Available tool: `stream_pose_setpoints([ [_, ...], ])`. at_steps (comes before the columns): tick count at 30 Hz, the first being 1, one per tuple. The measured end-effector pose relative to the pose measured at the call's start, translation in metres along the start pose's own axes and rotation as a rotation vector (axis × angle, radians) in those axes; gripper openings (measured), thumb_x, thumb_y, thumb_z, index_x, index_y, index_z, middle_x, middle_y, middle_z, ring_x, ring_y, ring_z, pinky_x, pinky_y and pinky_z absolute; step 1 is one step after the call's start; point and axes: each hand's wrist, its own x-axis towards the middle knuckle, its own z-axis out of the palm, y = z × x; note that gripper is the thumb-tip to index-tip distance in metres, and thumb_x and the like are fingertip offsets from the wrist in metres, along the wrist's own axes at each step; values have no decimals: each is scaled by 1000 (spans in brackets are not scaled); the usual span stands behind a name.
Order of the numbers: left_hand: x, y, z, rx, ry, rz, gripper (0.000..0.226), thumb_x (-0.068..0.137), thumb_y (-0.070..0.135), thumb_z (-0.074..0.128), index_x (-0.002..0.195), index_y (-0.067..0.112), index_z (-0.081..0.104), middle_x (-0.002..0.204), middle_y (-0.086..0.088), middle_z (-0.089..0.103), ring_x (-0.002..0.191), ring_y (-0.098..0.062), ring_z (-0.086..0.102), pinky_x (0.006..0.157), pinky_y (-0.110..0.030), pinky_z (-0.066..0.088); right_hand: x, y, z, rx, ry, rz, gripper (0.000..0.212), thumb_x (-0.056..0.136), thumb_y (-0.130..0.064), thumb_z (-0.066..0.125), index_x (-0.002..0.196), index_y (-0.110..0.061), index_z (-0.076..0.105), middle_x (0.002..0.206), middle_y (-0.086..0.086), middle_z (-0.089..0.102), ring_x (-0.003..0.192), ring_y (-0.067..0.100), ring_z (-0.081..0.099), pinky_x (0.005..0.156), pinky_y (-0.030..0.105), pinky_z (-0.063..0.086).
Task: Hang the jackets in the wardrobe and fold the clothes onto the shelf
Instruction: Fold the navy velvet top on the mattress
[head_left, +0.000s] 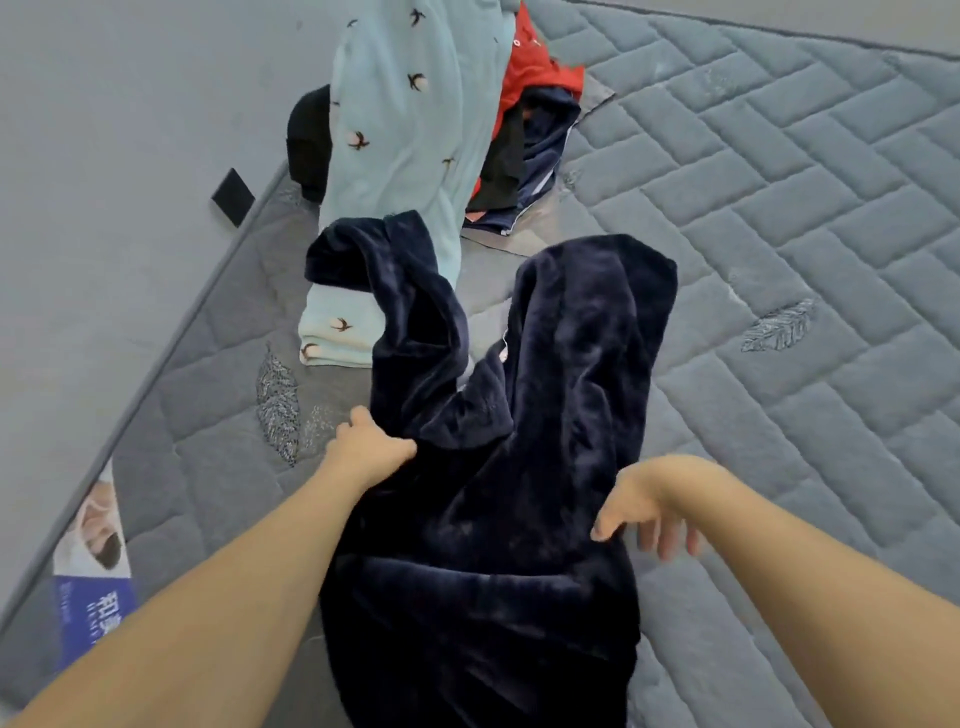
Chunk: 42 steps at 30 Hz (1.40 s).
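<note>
A dark navy velvet garment lies spread on the grey quilted mattress, its two long parts reaching away from me. My left hand grips the garment's left edge where the two parts meet. My right hand hovers at the garment's right edge with fingers loosely hanging down, thumb close to the fabric. Beyond it lies a light blue garment with bird prints, partly under the navy one. A red garment, a black garment and a dark blue one are piled behind.
The mattress edge runs diagonally at the left, with grey floor beyond it. A small black square lies on the floor. A printed label sits on the mattress corner at lower left.
</note>
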Motion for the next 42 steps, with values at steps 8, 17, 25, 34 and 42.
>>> stream_pose_setpoints([
  [8, 35, 30, -8, -738, -301, 161, 28, 84, 14, 72, 111, 10, 66, 101, -12, 75, 85, -28, 72, 75, -36, 57, 10, -104, -45, 319, 828, -545, 45, 94, -44, 52, 130, -16, 54, 129, 6, 59, 112, 25, 56, 89, 39, 48],
  [17, -2, -109, -29, -994, -489, 172, 47, 92, 9, 62, 127, 40, 57, 116, 7, 72, 104, -17, 70, 87, -36, 55, 23, -276, -40, 490, 536, -472, 76, 86, -50, 60, 145, -15, 29, 140, 9, 47, 124, 34, 46, 103, 43, 40],
  [25, 7, -146, -40, -1266, -570, 26, 33, 90, 12, 62, 120, 25, 64, 113, -5, 73, 103, -27, 71, 90, -47, 57, 29, -340, -30, 355, 751, -243, 56, 81, -20, 48, 137, -16, 46, 129, 13, 51, 117, 35, 49, 98, 47, 48],
  [34, 0, -180, -63, -1297, -309, -234, 31, 86, 25, 65, 115, 16, 70, 102, -7, 76, 90, -28, 74, 71, -38, 60, -23, -355, -22, 1092, 464, -737, 39, 97, -3, 42, 136, -3, 48, 128, 16, 57, 88, 21, 54, 78, 31, 48],
  [42, -131, -23, 3, -1301, -431, 1, 32, 91, 24, 60, 119, 13, 69, 113, -12, 73, 101, -31, 70, 91, -45, 54, -77, -124, -81, 1673, 375, -650, 19, 91, -3, 48, 93, -15, 64, 79, 10, 65, 65, 23, 56, 76, 35, 56],
])
